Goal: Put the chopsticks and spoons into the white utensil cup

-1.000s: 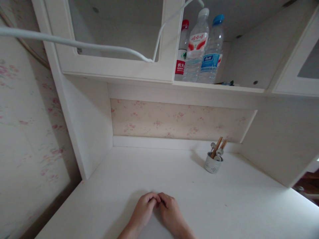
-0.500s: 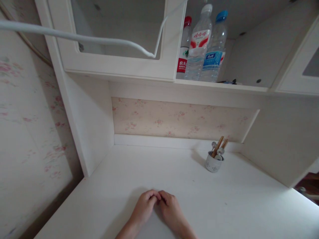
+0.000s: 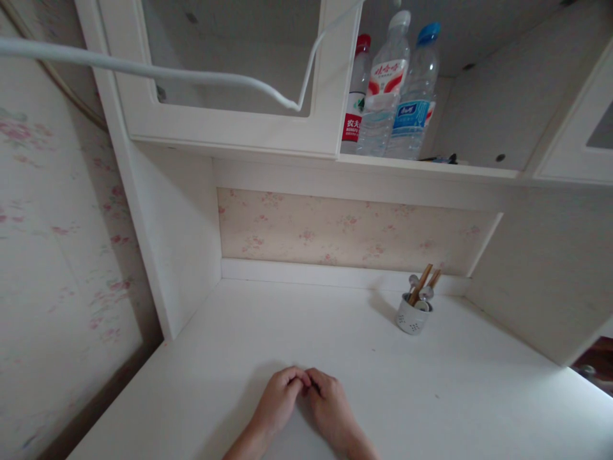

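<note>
My left hand (image 3: 282, 396) and my right hand (image 3: 328, 399) rest together on the white tabletop (image 3: 230, 345), near its front. Their curled fingers meet at the thumbs and knuckles, and no object shows in either closed hand. The undersides of the fingers are hidden from above. Farther back and to the right stands a small white holder with punched holes (image 3: 412, 319). Upright in it are wooden-handled utensils (image 3: 421, 284) and metal spoons (image 3: 426, 293).
Overhead, a cabinet shelf (image 3: 469, 169) carries several plastic bottles (image 3: 383, 96). A glass-fronted cabinet door (image 3: 230, 121) is left of them. A white cable (image 3: 191, 76) crosses the upper left. White side panels (image 3: 177, 223) bound the tabletop, with floral wallpaper (image 3: 345, 227) behind.
The view has shifted very slightly, so the cabinet and holder sit a little farther right and lower. My hands keep the same pose.
</note>
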`<state>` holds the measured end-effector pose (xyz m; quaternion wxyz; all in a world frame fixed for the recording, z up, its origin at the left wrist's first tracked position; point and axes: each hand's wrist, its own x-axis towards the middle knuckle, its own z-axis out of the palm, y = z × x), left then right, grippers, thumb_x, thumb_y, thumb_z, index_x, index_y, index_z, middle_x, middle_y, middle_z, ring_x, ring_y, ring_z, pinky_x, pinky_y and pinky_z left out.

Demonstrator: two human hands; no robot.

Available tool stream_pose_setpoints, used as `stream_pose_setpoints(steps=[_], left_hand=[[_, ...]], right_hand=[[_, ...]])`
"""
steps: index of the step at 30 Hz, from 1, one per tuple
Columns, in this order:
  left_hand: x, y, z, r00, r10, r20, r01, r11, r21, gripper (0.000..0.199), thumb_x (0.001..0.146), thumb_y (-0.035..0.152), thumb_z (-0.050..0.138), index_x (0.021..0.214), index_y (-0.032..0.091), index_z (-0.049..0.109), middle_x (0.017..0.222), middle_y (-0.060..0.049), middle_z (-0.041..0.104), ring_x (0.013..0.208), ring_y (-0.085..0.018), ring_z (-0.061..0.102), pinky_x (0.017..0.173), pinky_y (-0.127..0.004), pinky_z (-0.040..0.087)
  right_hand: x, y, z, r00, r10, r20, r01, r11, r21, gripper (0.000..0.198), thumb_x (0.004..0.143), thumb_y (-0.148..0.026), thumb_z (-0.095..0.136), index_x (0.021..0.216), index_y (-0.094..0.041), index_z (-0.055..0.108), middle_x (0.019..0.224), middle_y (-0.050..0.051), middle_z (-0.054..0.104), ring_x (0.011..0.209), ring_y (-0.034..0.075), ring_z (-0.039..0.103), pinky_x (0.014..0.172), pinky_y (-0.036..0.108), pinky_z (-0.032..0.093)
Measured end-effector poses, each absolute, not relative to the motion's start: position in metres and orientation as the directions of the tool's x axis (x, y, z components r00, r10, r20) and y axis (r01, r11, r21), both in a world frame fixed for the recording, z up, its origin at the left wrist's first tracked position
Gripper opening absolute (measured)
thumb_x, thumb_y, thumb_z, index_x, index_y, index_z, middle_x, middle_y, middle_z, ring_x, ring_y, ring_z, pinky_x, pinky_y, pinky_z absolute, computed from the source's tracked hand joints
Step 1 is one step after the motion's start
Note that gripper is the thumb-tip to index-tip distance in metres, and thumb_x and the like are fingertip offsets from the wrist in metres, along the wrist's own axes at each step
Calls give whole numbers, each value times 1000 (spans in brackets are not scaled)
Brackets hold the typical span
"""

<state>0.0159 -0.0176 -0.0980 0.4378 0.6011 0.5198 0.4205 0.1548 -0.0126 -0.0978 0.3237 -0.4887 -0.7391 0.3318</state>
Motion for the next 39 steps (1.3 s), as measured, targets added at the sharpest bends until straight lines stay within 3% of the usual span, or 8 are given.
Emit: stream_pose_setpoints(steps=[11, 39], left_hand=[[16, -20, -96, 104, 994, 38, 267, -65, 962, 25, 73, 23, 42, 73, 18, 66, 77, -3, 68, 83, -20, 61, 78, -27, 42], [18, -23, -97, 104, 994, 33, 279, -61, 959, 25, 73, 25, 42, 72, 19, 66, 77, -2, 67, 81, -19, 59, 78, -27, 42]], right_hand=[[155, -14, -91, -289, 946, 143, 422, 260, -869, 27, 72, -12, 40, 76, -18, 66, 77, 4, 69, 76, 17, 61, 68, 22, 41], [156, -12, -97, -282, 949, 139, 390, 246, -887, 27, 70, -13, 40, 76, -18, 66, 75, 4, 69, 75, 18, 61, 67, 23, 41]])
